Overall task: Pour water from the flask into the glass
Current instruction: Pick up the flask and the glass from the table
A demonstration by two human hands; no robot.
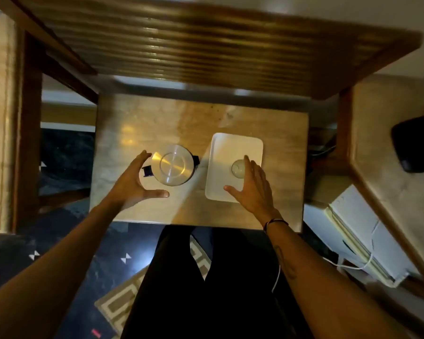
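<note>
Both hands spread — L hand (135,182) beside flask (173,165), R hand (251,185) at glass (238,168).

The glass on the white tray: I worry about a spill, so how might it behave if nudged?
The glass looks clear and thin, so probably fragile. It stands upright on the smooth white tray, where it may slide rather than grip. It seems small and empty, so likely light and easily tipped by the right hand beside it.

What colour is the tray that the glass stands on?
White: the tray under the glass is plain white, seen in the head view.
</note>
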